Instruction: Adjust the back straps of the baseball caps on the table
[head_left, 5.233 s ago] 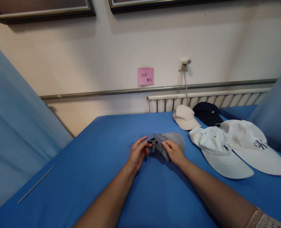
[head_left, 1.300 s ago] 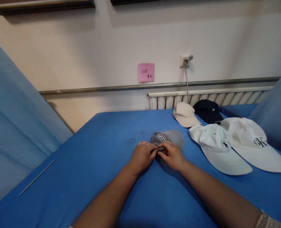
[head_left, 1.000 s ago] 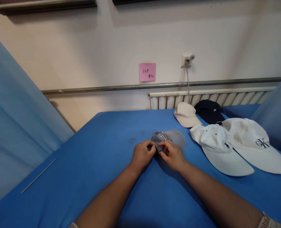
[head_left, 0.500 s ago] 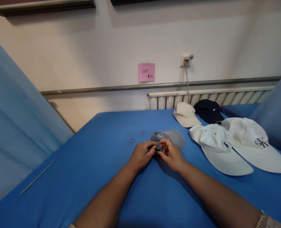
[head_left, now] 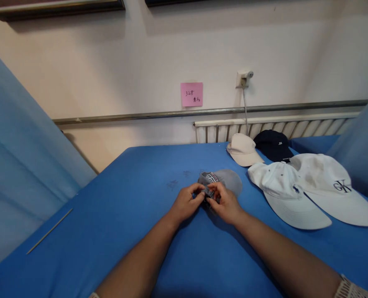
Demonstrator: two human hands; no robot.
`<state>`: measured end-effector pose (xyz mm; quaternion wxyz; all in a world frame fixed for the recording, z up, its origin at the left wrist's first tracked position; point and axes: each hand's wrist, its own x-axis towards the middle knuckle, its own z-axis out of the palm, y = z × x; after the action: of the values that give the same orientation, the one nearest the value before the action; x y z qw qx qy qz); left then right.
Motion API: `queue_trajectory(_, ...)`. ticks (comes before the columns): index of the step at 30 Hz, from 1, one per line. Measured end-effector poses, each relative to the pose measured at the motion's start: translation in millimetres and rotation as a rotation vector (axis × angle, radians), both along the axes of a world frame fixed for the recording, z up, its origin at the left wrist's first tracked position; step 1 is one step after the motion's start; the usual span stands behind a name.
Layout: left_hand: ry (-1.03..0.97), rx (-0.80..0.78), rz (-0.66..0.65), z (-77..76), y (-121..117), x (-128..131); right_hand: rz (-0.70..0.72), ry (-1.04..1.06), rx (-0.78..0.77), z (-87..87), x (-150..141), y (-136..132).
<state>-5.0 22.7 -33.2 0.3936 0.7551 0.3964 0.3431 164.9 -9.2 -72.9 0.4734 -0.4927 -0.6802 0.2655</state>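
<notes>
A grey baseball cap (head_left: 231, 180) lies on the blue-covered table (head_left: 124, 215), its brim pointing to the right and white lettering on its front. My left hand (head_left: 186, 203) pinches the near edge of the cap between thumb and fingers. Close beside it, my right hand (head_left: 226, 203) grips the same dark, bunched part, fingers curled. Both hands partly hide the cap's near side, so the exact piece between the fingertips is hard to make out.
To the right lie a beige cap (head_left: 244, 151), a navy cap (head_left: 272, 145), a pale cap (head_left: 285, 192) and a white cap (head_left: 330, 182). A thin stick (head_left: 49, 231) rests at the left. Behind are a radiator (head_left: 277, 126) and a metal rail (head_left: 140, 116).
Both hands keep their hold on the grey cap, with only tiny finger shifts at its bunched near edge. The other caps have not moved.
</notes>
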Motion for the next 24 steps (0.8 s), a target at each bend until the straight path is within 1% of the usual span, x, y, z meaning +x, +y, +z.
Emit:
queue_trajectory(2, -0.061, -0.079, 0.092, -4.8, 4.0, 0.8, 0.016, -0.011, 0.008, 1.2, -1.6, -1.4)
queue_trajectory(4, -0.126, -0.147, 0.139, -8.6, 8.0, 0.6, 0.028, -0.021, 0.016, 2.1, -2.8, -2.6)
queue_trajectory(6, -0.149, -0.157, 0.113, -9.7, 9.7, -0.8, 0.032, -0.015, 0.019, 2.3, -2.9, -2.7)
queue_trajectory(10, -0.113, -0.139, -0.026, -7.9, 8.3, -4.7, -0.029, 0.023, -0.019, 2.2, -0.5, -0.2)
queue_trajectory(12, -0.062, -0.112, -0.043, -7.9, 8.7, -6.3, -0.039, 0.032, -0.068, 2.8, 0.4, 0.6)
queue_trajectory(15, 0.022, -0.021, 0.053, -7.6, 11.5, -8.4, 0.005, 0.045, -0.113, 4.3, 0.1, 0.1)
queue_trajectory(18, 0.107, 0.078, 0.151, -5.7, 15.3, -11.0, 0.024, 0.076, -0.095, 5.5, -1.5, -1.7)
queue_trajectory(21, 0.182, 0.161, 0.187, -5.5, 19.3, -13.8, 0.024, 0.091, -0.063, 6.3, -2.8, -3.7)
queue_trajectory(24, 0.211, 0.176, 0.232, -7.9, 23.7, -16.1, 0.034, 0.077, -0.028, 7.0, -3.3, -5.7)
